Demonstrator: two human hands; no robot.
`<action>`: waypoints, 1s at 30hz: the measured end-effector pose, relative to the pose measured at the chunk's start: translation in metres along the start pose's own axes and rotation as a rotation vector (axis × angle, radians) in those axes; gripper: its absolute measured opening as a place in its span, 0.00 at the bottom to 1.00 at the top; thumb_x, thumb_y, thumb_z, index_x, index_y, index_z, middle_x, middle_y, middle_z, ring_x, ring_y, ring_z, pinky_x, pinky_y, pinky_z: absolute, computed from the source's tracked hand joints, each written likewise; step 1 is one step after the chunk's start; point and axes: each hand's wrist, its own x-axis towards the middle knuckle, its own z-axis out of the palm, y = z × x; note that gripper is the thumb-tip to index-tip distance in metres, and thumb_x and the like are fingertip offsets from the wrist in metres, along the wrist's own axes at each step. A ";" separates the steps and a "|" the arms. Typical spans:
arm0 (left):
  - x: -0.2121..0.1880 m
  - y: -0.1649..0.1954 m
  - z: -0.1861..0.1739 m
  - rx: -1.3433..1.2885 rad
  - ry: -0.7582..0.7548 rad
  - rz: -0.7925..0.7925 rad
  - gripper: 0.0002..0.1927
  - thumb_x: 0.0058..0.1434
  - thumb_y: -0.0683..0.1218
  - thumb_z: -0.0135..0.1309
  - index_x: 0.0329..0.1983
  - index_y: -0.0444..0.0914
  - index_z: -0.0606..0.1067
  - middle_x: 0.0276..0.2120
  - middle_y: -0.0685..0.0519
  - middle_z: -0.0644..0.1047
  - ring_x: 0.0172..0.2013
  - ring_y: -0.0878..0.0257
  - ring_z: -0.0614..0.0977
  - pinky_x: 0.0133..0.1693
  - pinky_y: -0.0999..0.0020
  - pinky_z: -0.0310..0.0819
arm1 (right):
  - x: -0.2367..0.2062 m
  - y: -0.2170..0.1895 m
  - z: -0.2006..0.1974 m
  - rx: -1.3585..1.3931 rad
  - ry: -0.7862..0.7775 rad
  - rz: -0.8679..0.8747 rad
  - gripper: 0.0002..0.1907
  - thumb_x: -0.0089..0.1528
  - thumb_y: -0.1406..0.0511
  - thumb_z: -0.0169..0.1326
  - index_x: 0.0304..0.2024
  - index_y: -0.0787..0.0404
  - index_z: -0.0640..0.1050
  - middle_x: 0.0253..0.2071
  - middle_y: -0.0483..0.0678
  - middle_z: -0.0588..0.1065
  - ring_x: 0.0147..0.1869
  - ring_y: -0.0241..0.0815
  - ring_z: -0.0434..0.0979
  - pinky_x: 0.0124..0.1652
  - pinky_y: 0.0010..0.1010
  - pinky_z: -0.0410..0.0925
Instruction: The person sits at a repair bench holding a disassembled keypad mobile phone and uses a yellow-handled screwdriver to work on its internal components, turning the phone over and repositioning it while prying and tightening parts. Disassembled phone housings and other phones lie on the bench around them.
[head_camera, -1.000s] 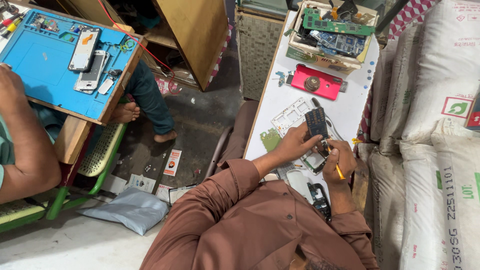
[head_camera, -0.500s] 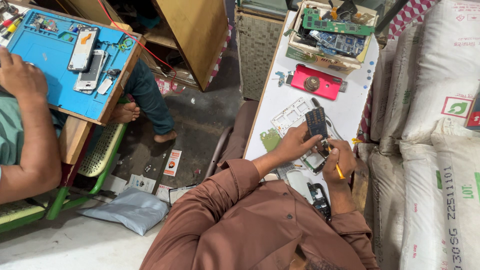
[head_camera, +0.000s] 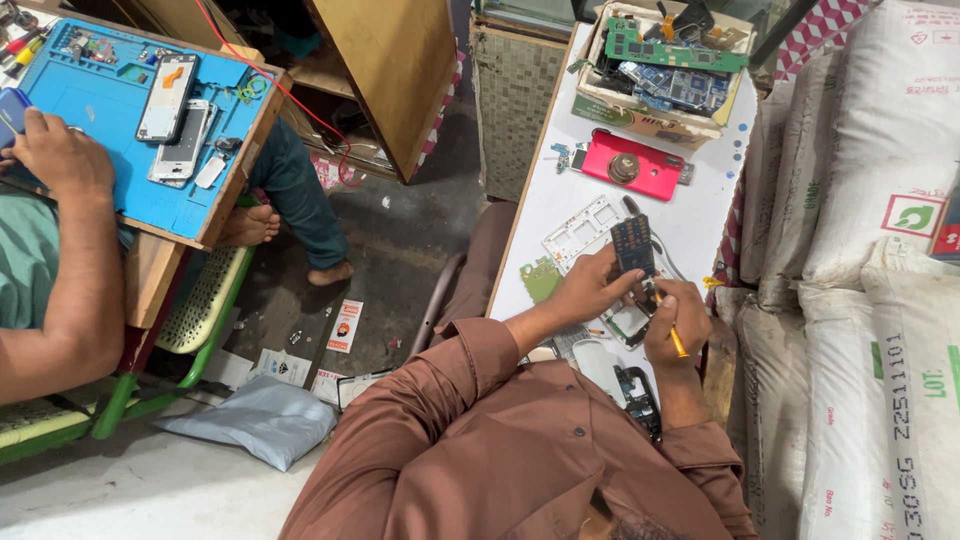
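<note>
the person in the brown shirt works at a white table (head_camera: 700, 215), and the step in hand looks like probing or prying at a small circuit board. the left hand (head_camera: 585, 290) pinches the dark blue circuit board (head_camera: 632, 246) by its lower edge, thumb and fingers pressed together on it, holding it upright above a white phone frame (head_camera: 590, 228). the right hand (head_camera: 678, 318) is closed around a thin yellow-handled tool (head_camera: 678, 342), its tip hidden near the board's lower right corner; whether it touches the board cannot be told. the board stands just above and between the two hands, the left holding it steady, the right just beside it.

judging from this, the next move calls for a firm hold by the left hand and a small, careful motion of the tool tip at the board's edge.

further up the table lie a red phone back (head_camera: 630, 167) and a cardboard box of circuit boards (head_camera: 665, 60). across the floor, another person's hand (head_camera: 55, 150) rests on a blue work mat (head_camera: 105, 120).
</note>
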 end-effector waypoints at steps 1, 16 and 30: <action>0.000 0.000 0.000 -0.002 -0.004 -0.008 0.14 0.70 0.46 0.53 0.52 0.31 0.70 0.31 0.48 0.84 0.30 0.62 0.87 0.33 0.68 0.81 | 0.000 0.000 0.000 0.020 0.009 0.025 0.14 0.72 0.69 0.40 0.46 0.74 0.76 0.42 0.61 0.77 0.44 0.56 0.80 0.44 0.41 0.73; 0.000 0.000 -0.001 0.000 -0.003 -0.012 0.13 0.70 0.45 0.53 0.51 0.32 0.70 0.32 0.48 0.84 0.30 0.62 0.87 0.33 0.69 0.82 | 0.001 0.001 0.001 0.017 0.003 -0.013 0.13 0.72 0.69 0.41 0.46 0.72 0.75 0.42 0.61 0.77 0.44 0.56 0.80 0.44 0.41 0.73; 0.000 -0.003 0.001 -0.027 -0.001 -0.025 0.13 0.70 0.45 0.53 0.50 0.32 0.70 0.32 0.48 0.84 0.30 0.62 0.87 0.33 0.69 0.82 | 0.001 -0.001 0.000 -0.002 -0.002 -0.030 0.12 0.71 0.71 0.41 0.45 0.73 0.75 0.41 0.61 0.77 0.44 0.57 0.79 0.45 0.42 0.73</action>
